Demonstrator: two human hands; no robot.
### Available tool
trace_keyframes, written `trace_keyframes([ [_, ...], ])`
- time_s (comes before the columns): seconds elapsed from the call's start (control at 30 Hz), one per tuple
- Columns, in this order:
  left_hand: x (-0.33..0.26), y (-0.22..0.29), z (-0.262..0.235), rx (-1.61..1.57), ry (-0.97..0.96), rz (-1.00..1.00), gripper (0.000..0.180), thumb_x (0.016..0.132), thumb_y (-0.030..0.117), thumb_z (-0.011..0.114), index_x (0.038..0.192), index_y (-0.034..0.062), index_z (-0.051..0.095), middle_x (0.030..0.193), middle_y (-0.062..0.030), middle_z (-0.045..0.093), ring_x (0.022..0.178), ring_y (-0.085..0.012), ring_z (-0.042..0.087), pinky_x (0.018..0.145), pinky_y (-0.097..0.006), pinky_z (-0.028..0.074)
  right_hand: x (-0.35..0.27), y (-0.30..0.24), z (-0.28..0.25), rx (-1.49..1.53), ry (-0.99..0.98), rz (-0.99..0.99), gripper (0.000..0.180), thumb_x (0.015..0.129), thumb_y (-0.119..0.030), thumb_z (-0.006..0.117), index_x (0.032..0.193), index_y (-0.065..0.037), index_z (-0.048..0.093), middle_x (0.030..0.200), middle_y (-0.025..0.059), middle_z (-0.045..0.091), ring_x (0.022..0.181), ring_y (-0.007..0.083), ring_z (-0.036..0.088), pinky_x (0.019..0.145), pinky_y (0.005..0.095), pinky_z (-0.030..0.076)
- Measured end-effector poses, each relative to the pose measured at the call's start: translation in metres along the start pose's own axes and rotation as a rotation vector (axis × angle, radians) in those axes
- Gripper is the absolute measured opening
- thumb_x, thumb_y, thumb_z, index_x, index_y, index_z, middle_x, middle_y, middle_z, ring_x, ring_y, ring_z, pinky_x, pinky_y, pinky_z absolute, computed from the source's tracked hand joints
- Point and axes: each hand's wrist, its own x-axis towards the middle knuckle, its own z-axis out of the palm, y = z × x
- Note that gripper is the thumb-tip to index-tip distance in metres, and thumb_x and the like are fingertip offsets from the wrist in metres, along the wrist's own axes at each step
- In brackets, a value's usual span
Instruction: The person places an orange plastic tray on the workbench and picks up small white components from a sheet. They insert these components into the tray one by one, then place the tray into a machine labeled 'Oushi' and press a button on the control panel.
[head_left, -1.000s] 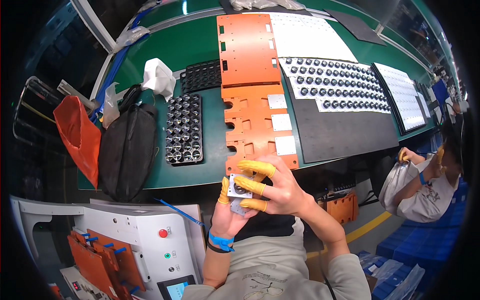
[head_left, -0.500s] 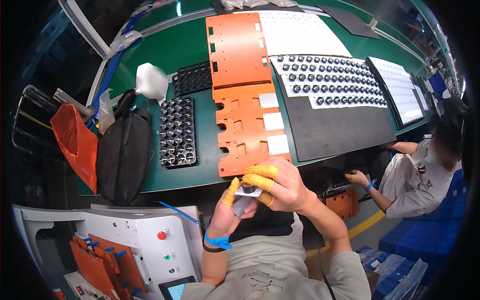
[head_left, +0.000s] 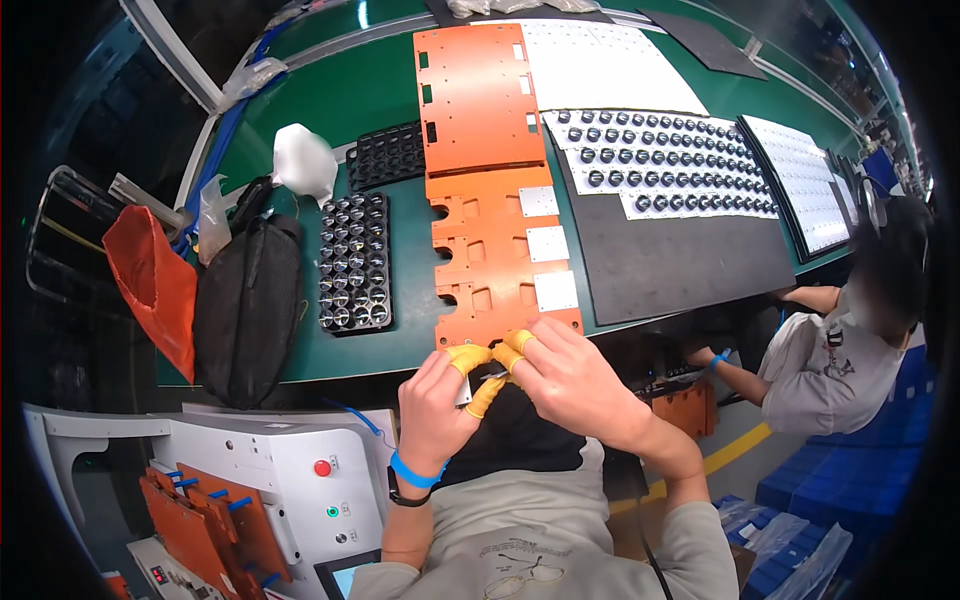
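Yellow finger covers sit on the fingertips of both my hands, which meet in front of the table's near edge. My left hand [head_left: 437, 400] is closed on a small white plate [head_left: 463, 391], whose edge shows below the fingers. Pressed close against it, my right hand [head_left: 565, 380] has its fingertips pinched together; what they grip is mostly hidden. A dark bit shows between the fingertips. Just beyond the hands lies an orange fixture board [head_left: 470, 270] with cutouts, carrying white square plates [head_left: 547, 243] along its right side.
Left of the fixture stands a black tray of round lens-like parts [head_left: 354, 262]. White panels with rows of black round parts [head_left: 660, 160] lie on a dark mat [head_left: 680, 260]. A black bag [head_left: 250, 310] and a white machine [head_left: 300, 480] are left. A co-worker [head_left: 830, 350] sits right.
My left hand has turned over from palm up to knuckles up, and the fingertips of both hands have come together. The small plate is tilted and more covered. The co-worker's hand has drawn back.
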Motion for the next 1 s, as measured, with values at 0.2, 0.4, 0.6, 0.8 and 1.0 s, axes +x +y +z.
trace_keyframes([
  [0.2,0.002,0.008,-0.003,0.051,0.038,0.051,0.021,0.085,0.018,0.077,0.098,0.0022,0.072,0.089,-0.012,0.068,0.08,-0.0335,0.065,0.065,-0.04,0.053,0.002,-0.006,-0.012,0.074,-0.077,0.112,0.028,0.077,-0.012,0.072,0.099,0.005,0.067,0.093,0.0114,0.06,0.089,0.0267,0.058,0.081,0.0361,0.05],
  [0.4,0.022,0.004,-0.022,0.082,0.223,-0.281,0.019,0.094,0.014,0.067,0.099,-0.0042,0.067,0.085,-0.0198,0.063,0.074,-0.0381,0.061,0.067,-0.039,0.047,-0.005,-0.001,-0.025,0.085,0.161,0.221,0.042,0.076,-0.011,0.08,0.115,0.002,0.068,0.114,0.0134,0.064,0.097,0.0309,0.062,0.082,0.0394,0.053],
  [0.6,0.047,-0.016,-0.024,0.301,0.089,-0.374,0.021,0.096,0.021,0.064,0.096,0.0007,0.069,0.09,-0.0166,0.067,0.08,-0.0402,0.064,0.069,-0.048,0.048,-0.014,-0.002,-0.021,0.175,0.164,0.193,0.044,0.074,-0.009,0.081,0.116,0.0,0.07,0.116,0.0124,0.064,0.097,0.031,0.064,0.08,0.0387,0.055],
  [0.8,0.054,-0.028,-0.01,0.391,-0.099,-0.391,0.02,0.096,0.019,0.062,0.095,0.0,0.068,0.092,-0.0178,0.069,0.085,-0.0398,0.067,0.074,-0.05,0.051,-0.018,0.0,-0.021,0.176,0.172,0.182,0.044,0.075,-0.009,0.081,0.116,-0.001,0.07,0.115,0.0122,0.065,0.096,0.0312,0.064,0.081,0.0391,0.055],
  [1.0,0.048,-0.033,-0.003,0.427,-0.118,-0.379,0.021,0.098,0.022,0.057,0.096,0.0014,0.063,0.093,-0.0191,0.068,0.089,-0.0424,0.065,0.075,-0.053,0.05,-0.009,-0.009,-0.014,0.269,0.148,0.131,0.043,0.075,-0.01,0.082,0.115,-0.001,0.069,0.112,0.0118,0.065,0.094,0.0293,0.064,0.079,0.0385,0.054],
])
